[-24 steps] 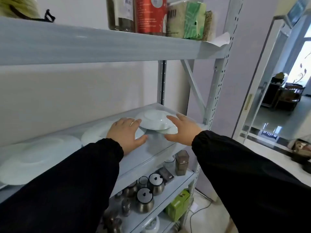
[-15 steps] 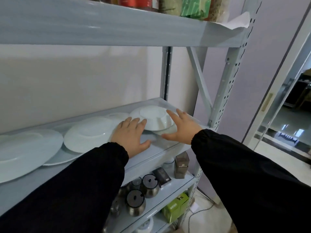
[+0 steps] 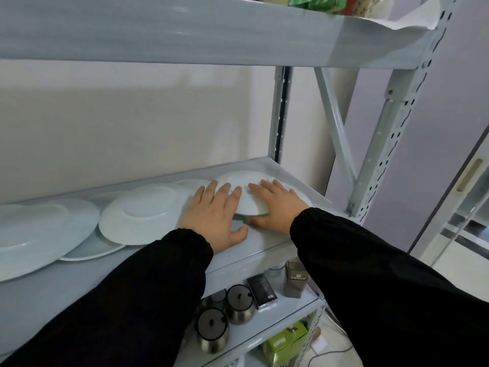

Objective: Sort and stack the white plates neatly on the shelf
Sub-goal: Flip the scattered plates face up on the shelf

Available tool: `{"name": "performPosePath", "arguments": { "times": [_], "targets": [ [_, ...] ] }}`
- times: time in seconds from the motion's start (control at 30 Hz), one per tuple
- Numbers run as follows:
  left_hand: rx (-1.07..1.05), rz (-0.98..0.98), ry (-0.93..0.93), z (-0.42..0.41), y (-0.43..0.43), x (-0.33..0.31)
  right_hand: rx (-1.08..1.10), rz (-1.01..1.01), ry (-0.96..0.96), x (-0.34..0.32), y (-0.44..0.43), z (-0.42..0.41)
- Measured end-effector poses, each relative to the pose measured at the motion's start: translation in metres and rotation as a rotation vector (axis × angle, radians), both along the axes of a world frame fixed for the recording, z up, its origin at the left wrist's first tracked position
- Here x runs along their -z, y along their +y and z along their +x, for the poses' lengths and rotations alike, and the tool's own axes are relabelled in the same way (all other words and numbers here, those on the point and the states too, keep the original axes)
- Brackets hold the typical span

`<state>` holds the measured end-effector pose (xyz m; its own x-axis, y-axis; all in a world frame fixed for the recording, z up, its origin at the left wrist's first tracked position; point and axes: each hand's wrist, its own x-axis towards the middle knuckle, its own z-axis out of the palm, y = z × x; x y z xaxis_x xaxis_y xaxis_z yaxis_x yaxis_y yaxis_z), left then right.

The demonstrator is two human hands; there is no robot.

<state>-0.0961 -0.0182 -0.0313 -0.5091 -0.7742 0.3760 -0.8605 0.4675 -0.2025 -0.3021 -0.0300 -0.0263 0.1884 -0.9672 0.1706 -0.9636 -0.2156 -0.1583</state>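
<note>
On the grey shelf [image 3: 264,250], a small upturned plate [image 3: 246,201] sat toward 2 o'clock. The left hand [image 3: 214,215] lay flat on its 9 o'clock edge and the right hand [image 3: 277,205] on its 3 o'clock side, fingers straight. Larger plates [image 3: 143,213] overlapped toward 9 o'clock.

1. Shelf [image 3: 267,242]: pale grey metal tier; every plate lies on it.
2. Right-end plate [image 3: 250,206]: small, white, deep, upside down, near the shelf's right rear corner. The left hand [image 3: 214,215] and right hand [image 3: 277,207] rest flat on it.
3. Middle plate [image 3: 143,215]: white, upside down with foot ring up, slightly tilted on a flatter lower plate [image 3: 90,251] whose rim shows at front left.
4. Left plate [image 3: 39,234]: largest, white, cut off by the frame edge, its right rim at the lower plate.
5. Rear plate [image 3: 190,182]: only a white rim shows, behind and between the middle and right-end plates.
</note>
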Motion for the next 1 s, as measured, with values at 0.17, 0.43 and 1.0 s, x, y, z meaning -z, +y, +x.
{"name": "performPosePath", "arguments": {
  "times": [0.17,0.43,1.0],
  "targets": [
    [-0.019,-0.010,-0.001,0.023,0.002,0.001,-0.048,-0.173,-0.124,0.023,0.000,0.007],
    [-0.092,-0.001,0.055,0.043,0.003,0.003,-0.076,-0.095,-0.122,0.019,-0.002,0.004],
    [0.231,0.147,0.013,0.009,0.015,0.005,0.374,-0.011,-1.963,-0.042,0.009,-0.051]
  ]
}}
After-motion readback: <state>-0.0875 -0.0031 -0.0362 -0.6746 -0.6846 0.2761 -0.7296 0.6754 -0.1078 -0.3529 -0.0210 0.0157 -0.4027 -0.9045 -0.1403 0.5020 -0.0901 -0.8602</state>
